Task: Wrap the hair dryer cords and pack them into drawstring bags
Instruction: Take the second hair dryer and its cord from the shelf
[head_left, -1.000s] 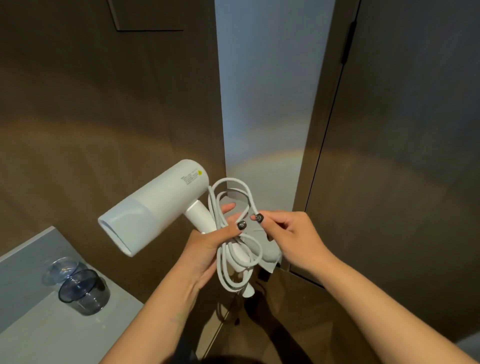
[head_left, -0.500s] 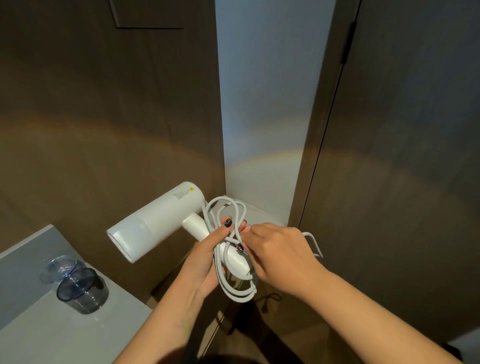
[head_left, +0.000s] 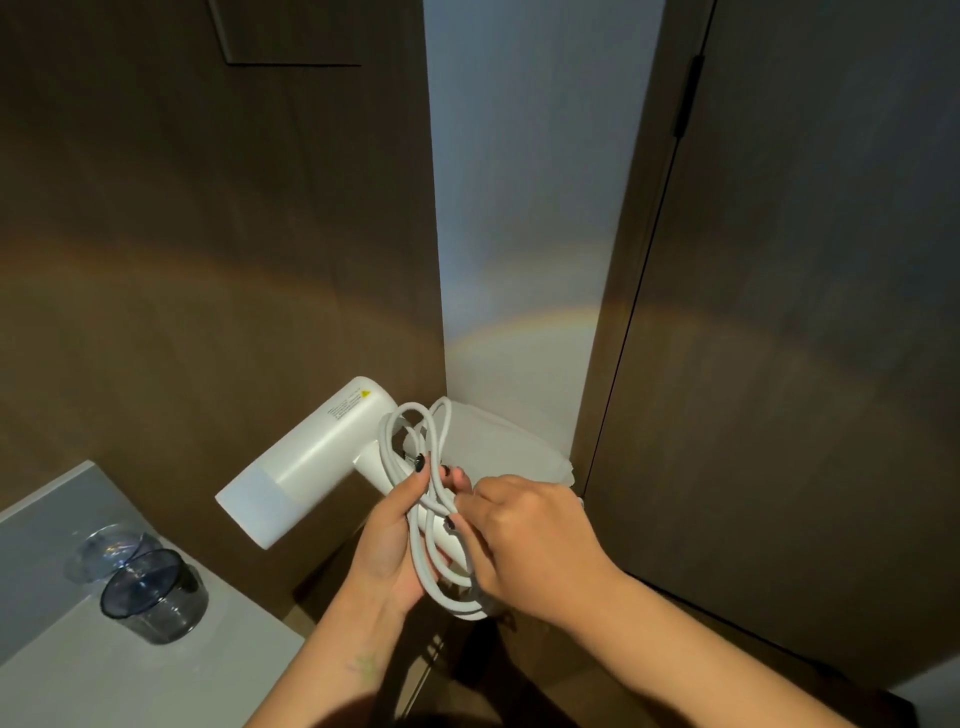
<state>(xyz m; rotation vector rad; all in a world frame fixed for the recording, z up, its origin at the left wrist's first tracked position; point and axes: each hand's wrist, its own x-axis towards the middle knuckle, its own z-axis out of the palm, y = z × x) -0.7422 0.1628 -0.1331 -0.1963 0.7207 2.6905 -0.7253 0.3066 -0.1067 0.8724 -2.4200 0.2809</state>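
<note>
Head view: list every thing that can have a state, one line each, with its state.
Hair dryer: off the counter, held up by its handle, nozzle toward the lower left.
Cord: gathered in loops against the handle, not yet secured.
Left hand: grips handle and loops.
Right hand: fingers curled, pinching the cord.
Tumbler: upright on the counter, apparently empty.
Door: closed.

Left hand (head_left: 389, 545) and right hand (head_left: 535, 545) close together, fingers curled, gripping
</note>
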